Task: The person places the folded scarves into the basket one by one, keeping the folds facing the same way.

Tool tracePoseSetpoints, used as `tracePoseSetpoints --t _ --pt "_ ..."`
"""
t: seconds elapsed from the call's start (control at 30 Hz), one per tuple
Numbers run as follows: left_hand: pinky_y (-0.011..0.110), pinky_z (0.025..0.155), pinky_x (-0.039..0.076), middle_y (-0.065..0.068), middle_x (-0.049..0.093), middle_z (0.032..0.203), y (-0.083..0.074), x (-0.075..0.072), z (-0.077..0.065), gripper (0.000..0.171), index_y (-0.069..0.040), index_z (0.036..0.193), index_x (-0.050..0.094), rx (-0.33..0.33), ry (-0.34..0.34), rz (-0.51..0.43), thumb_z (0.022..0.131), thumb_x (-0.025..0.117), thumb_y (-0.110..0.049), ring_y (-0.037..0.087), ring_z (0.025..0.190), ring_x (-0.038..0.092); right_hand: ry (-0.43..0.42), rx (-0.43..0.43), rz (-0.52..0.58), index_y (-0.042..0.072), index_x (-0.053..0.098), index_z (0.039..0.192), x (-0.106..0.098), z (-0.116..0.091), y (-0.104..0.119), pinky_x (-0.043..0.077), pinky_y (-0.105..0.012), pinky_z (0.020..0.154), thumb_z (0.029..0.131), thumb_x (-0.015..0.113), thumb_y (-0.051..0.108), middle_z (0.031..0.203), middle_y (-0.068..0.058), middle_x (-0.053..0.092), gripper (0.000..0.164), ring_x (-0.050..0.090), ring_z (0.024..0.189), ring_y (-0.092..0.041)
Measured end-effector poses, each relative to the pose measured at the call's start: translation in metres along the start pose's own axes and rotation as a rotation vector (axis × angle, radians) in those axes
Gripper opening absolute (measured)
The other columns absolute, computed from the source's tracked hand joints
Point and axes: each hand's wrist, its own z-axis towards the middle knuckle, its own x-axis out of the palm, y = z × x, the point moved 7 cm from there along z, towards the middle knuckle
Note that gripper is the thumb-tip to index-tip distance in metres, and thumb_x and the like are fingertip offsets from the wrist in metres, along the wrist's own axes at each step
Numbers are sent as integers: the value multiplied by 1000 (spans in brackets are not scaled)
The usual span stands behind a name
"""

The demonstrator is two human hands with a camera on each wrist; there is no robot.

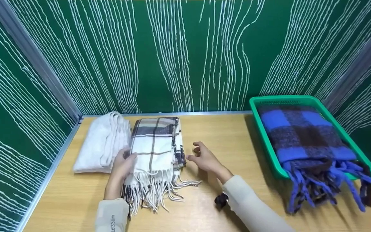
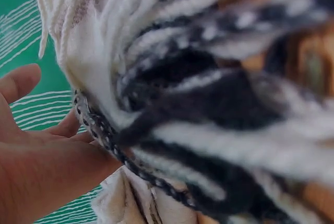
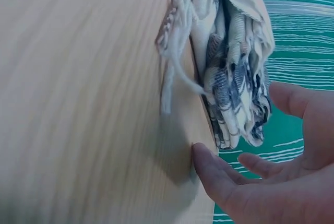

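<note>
A folded plaid scarf (image 1: 153, 145), white with brown and grey stripes, lies on the table with its fringe toward the person. My left hand (image 1: 121, 167) is at its left side, thumb near the top layer and fingers extended between it and a folded white cloth (image 1: 95, 145). In the left wrist view the fringe (image 2: 172, 130) covers much of the picture, and part of the left hand (image 2: 47, 156) is hidden behind it. My right hand (image 1: 207, 160) is just off the scarf's right side, fingers spread; the right wrist view shows the layered edge (image 3: 240, 83) beside its thumb.
At the right, a green plastic basket (image 1: 264, 141) holds a folded blue and dark brown checked scarf (image 1: 304, 132), whose thick fringe hangs over the near rim. Green panels (image 1: 198, 64) with white wavy lines surround the wooden table (image 1: 217, 129) at the back and sides.
</note>
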Motion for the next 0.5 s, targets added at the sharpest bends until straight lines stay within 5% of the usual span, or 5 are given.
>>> tracePoseSetpoints --t 0.5 --pt "55 117 36 36 43 146 4 1 11 57 15 149 35 -48 29 35 104 54 -13 46 135 44 14 103 305 -6 35 157 13 18 1 57 -44 96 96 69 8 146 -32 50 71 58 128 -40"
